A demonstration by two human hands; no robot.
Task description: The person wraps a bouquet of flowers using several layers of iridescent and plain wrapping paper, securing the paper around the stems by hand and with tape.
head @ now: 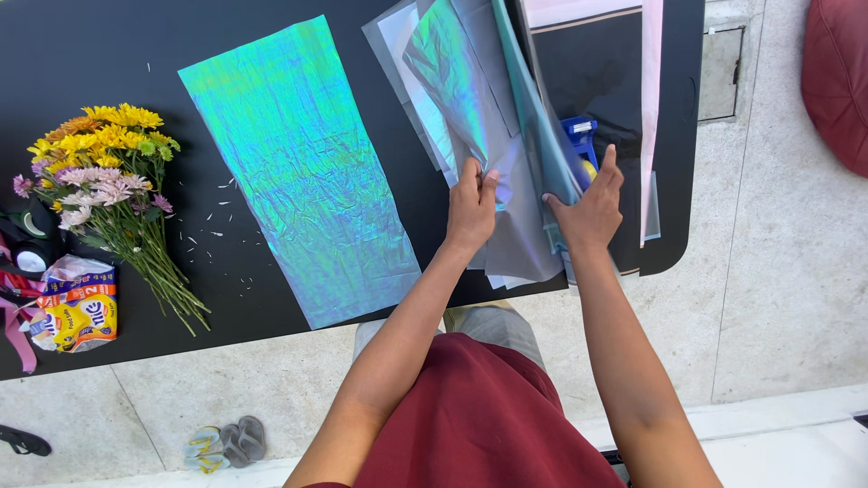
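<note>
- Overhead, both bare hands work at a stack of sheets (506, 244) on the right part of a black table (108, 54).
- Left hand (472, 206): fingers pressed together, pinching the edge of one iridescent sheet (452, 81) that is lifted and curls up off the stack.
- Right hand (592, 210): thumb spread away from the fingers, gripping the raised sheets at their lower right edge; how tightly, I cannot tell.
- The stack lies near the table's front edge, some grey sheets reaching just past it.
- A blue tool (580, 136) shows just beyond the right hand, partly hidden by the sheets.
- A pale pink strip (651, 108) runs along the table's right side, beside the stack.
- A single iridescent wrap (298, 172) lies flat and slanted mid-table, apart from the stack.
- A bouquet (104, 176) of yellow and pink flowers lies at the left, stems toward the front edge; petal bits are scattered between it and the wrap.
- A snack bag (74, 307) sits just beside the stems, with ribbon (16, 316) at the far left.
- Sandals (226, 443) rest on the floor below.
</note>
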